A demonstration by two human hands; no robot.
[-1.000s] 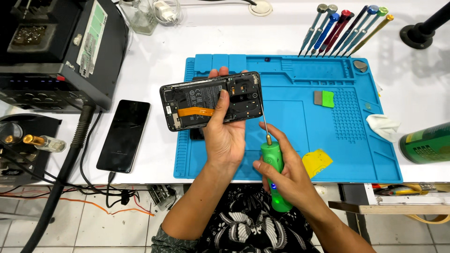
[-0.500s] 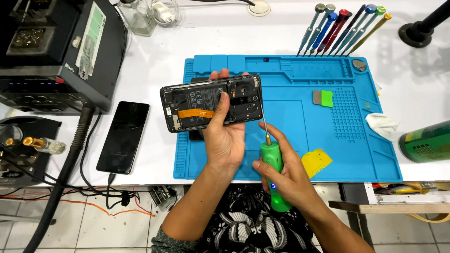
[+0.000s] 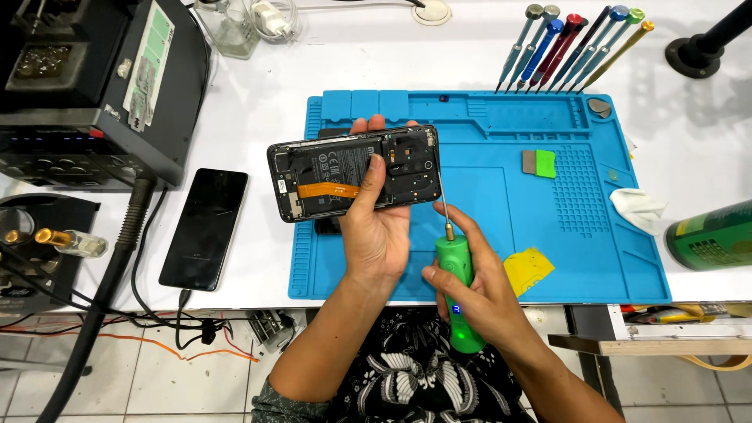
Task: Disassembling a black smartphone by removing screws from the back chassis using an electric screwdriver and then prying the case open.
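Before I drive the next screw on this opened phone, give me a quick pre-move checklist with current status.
1. Left hand grips the opened phone, thumb across its back: ok.
2. Right hand wraps the green electric screwdriver: ok.
3. Bit tip sits at the phone's right edge; seated in a screw head: cannot tell.
4. Phone held above the blue work mat, not resting flat on it: not ok, if firm support is wanted.
5. Orange flex cable lies away from the bit: ok.
6. Spare screwdrivers stand at the mat's far edge: ok.
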